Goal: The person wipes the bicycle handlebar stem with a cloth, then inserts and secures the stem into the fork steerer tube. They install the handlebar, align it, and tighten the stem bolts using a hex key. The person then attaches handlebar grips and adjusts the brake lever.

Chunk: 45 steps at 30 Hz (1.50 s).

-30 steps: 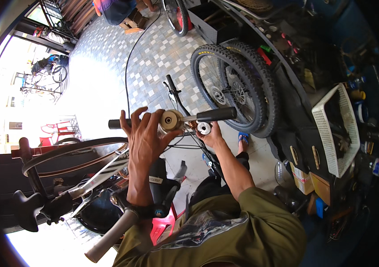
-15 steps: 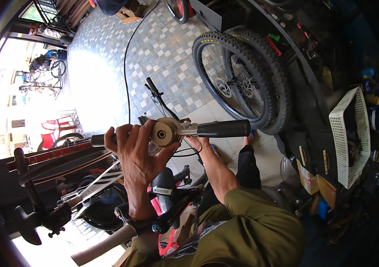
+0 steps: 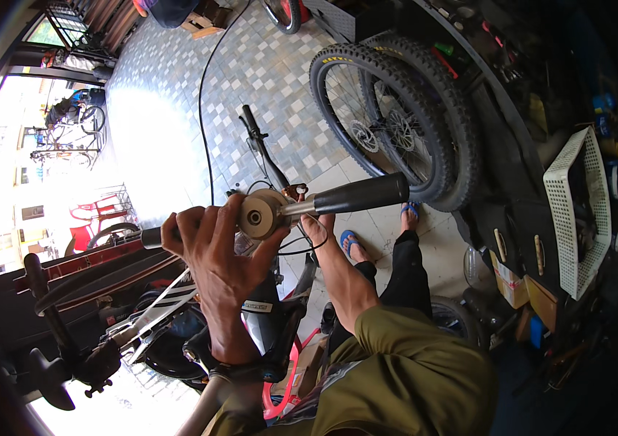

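Note:
A headset press with a round bronze-coloured disc and two black handle grips lies across the view, its right end tilted upward. My left hand is closed around the disc side of it, with fingers over the far edge and the thumb at the near edge. Below the right grip is my right hand. Its fingers look curled, but the press hides what they hold. A bicycle handlebar reaches out beyond the disc. Under my left wrist are a black bike saddle and dark frame parts.
Two knobby-tyred wheels lean together on the right. A white perforated basket stands past them, by a dark, cluttered bench. A black hose runs over the tiled floor. A bicycle in a clamp stand fills the lower left.
The press has turned, its right end rising and its left end dropping. My left hand has shifted slightly left and down with it. My sandalled feet show more fully.

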Motion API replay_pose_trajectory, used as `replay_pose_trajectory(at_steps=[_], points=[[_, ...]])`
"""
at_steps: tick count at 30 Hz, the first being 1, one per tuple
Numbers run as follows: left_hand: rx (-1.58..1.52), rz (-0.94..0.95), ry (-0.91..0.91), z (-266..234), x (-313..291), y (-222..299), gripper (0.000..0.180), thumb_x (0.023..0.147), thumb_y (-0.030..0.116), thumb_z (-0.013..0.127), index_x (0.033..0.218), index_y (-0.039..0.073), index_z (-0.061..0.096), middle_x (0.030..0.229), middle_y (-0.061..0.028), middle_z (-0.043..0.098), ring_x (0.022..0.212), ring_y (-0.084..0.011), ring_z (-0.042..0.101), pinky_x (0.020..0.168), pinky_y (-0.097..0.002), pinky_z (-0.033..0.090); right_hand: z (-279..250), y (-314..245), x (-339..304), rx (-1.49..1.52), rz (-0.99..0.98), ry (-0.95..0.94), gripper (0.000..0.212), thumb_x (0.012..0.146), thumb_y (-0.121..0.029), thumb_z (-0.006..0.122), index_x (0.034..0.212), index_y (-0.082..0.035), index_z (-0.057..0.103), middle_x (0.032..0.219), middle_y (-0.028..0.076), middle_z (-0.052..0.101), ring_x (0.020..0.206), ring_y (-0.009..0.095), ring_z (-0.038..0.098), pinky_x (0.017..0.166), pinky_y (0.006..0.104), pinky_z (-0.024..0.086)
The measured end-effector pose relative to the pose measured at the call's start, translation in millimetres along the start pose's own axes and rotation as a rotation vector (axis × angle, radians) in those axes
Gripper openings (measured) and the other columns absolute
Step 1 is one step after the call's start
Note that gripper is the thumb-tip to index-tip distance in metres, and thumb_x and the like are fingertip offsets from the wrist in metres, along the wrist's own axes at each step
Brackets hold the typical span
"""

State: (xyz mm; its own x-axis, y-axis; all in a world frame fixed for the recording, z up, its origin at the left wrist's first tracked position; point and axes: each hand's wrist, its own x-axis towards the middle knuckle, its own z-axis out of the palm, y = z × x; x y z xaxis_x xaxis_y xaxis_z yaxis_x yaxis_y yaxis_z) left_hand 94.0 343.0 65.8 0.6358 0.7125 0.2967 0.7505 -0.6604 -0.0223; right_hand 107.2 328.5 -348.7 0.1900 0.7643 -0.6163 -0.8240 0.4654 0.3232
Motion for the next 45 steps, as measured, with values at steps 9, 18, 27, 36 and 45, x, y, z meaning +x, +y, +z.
replay_pose_trajectory(at_steps=[9, 18, 27, 36, 45], points=[[-0.025, -0.016, -0.031, -2.3, -1.8, 1.2, 0.071, 0.07, 0.05, 0.093, 0.123, 0.007, 0.07, 0.092, -0.0015, 0.069, 0.104, -0.0242, 0.056, 0.108, -0.0517, 0.024, 12.2, 15.4, 8.0, 0.033, 0.055, -0.11, 0.032, 0.102, -0.033, 0.061, 0.106, -0.003, 0.071, 0.103, 0.015, 0.076, 0.095, 0.03, 0.075, 0.086, 0.0472, 0.064], [-0.09, -0.024, -0.07, -7.7, -1.4, -3.5, 0.065, 0.072, 0.046, 0.093, 0.122, 0.009, 0.073, 0.096, -0.0015, 0.073, 0.11, -0.0257, 0.055, 0.111, -0.0507, 0.024, 44.3, -5.3, -21.8, -0.146, 0.211, 0.051, 0.039, 0.1, -0.036, 0.046, 0.113, -0.011, 0.072, 0.108, 0.007, 0.075, 0.096, 0.026, 0.071, 0.08, 0.0435, 0.057], [-0.157, -0.014, -0.122, -9.9, -8.3, -9.6, 0.066, 0.074, 0.046, 0.093, 0.125, 0.01, 0.072, 0.098, -0.0026, 0.073, 0.115, -0.0278, 0.056, 0.117, -0.0548, 0.019, 85.9, -16.8, -53.2, -0.339, 0.276, 0.359, 0.033, 0.097, -0.05, 0.059, 0.103, -0.02, 0.071, 0.093, -0.001, 0.072, 0.083, 0.019, 0.062, 0.081, 0.0382, 0.045], [-0.199, 0.01, -0.11, -14.3, -3.6, -10.9, 0.064, 0.073, 0.046, 0.092, 0.122, 0.009, 0.074, 0.096, -0.005, 0.073, 0.115, -0.0296, 0.057, 0.121, -0.0584, 0.016, 104.9, -15.3, -83.9, -0.476, 0.43, 0.065, 0.039, 0.103, -0.06, 0.048, 0.119, -0.031, 0.068, 0.116, -0.007, 0.072, 0.117, 0.013, 0.055, 0.09, 0.041, 0.031], [-0.247, 0.032, -0.128, -18.2, -0.2, -11.9, 0.065, 0.07, 0.044, 0.094, 0.12, 0.006, 0.076, 0.094, -0.0059, 0.075, 0.118, -0.0284, 0.058, 0.123, -0.059, 0.013, 136.4, -24.7, -106.0, -0.668, 0.489, -0.012, 0.042, 0.1, -0.062, 0.054, 0.121, -0.028, 0.067, 0.112, -0.007, 0.071, 0.103, 0.01, 0.061, 0.087, 0.0408, 0.034]])
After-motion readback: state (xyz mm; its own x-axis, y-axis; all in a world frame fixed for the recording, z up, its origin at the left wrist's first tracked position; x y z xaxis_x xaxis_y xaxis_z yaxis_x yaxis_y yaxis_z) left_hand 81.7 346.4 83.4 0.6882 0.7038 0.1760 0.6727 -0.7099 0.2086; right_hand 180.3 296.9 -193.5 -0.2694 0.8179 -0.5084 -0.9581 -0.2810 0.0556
